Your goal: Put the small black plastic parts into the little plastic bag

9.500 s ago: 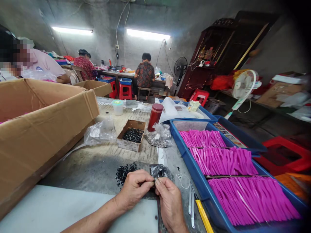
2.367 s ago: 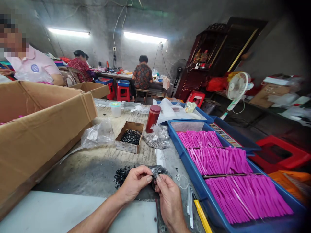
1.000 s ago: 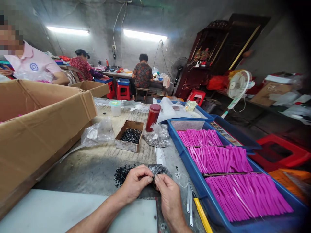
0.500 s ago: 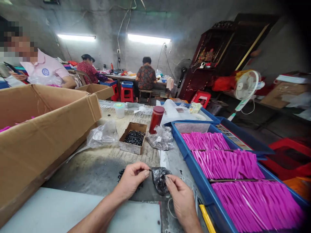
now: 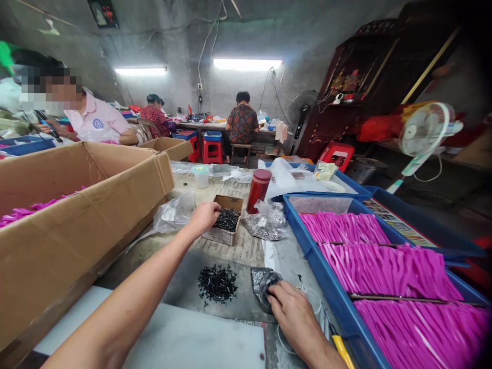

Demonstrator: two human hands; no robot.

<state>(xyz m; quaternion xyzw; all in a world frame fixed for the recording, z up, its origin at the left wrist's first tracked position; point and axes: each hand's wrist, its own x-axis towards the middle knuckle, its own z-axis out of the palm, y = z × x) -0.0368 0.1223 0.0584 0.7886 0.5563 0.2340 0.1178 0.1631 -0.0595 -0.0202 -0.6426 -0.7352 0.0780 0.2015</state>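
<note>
My left hand [image 5: 205, 216] reaches over the left edge of a small cardboard box [image 5: 219, 236]. Its thumb and fingers are pinched together; what they hold, if anything, is too small to make out. Small black pieces [image 5: 229, 219] fill the bottom of that box. Nearer to me lies a loose pile of small black pieces [image 5: 217, 283] on the dark mat. My right hand [image 5: 294, 312] is at a black plastic bag [image 5: 258, 279], fingers curled at its opening. The bag's dark contents hide its fingertips, so what they grip cannot be seen.
A blue tray [image 5: 307, 251] with rows of magenta strips [image 5: 380, 266] stands at right. A yellow-handled tool [image 5: 342, 351] and white cord [image 5: 315, 300] lie beside it. At left stands a large carton [image 5: 88, 225]. Behind are a red canister [image 5: 258, 190] and co-workers.
My left hand has moved from beside the black bag, where it pinched a small dark piece, forward to the small box. My right hand has moved onto the bag. The view has shifted left.
</note>
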